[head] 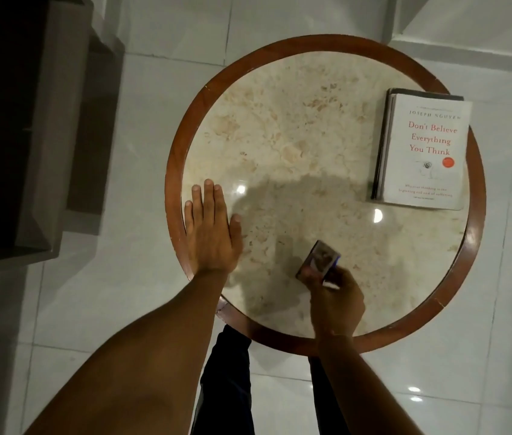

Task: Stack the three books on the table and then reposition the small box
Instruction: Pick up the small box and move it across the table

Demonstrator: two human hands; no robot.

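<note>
A stack of books (422,152) lies at the right edge of the round marble table (295,127); the top one is white with red lettering, and dark covers show beneath it. My right hand (336,304) grips a small dark box (319,259) near the table's front, holding it tilted just above or on the marble; I cannot tell which. My left hand (210,227) rests flat on the table's left edge, fingers spread, holding nothing.
The table has a brown wooden rim (173,158) and stands on a glossy white tiled floor. A dark cabinet or shelf (29,136) stands to the left. My dark trouser legs (226,381) show below the table's front edge.
</note>
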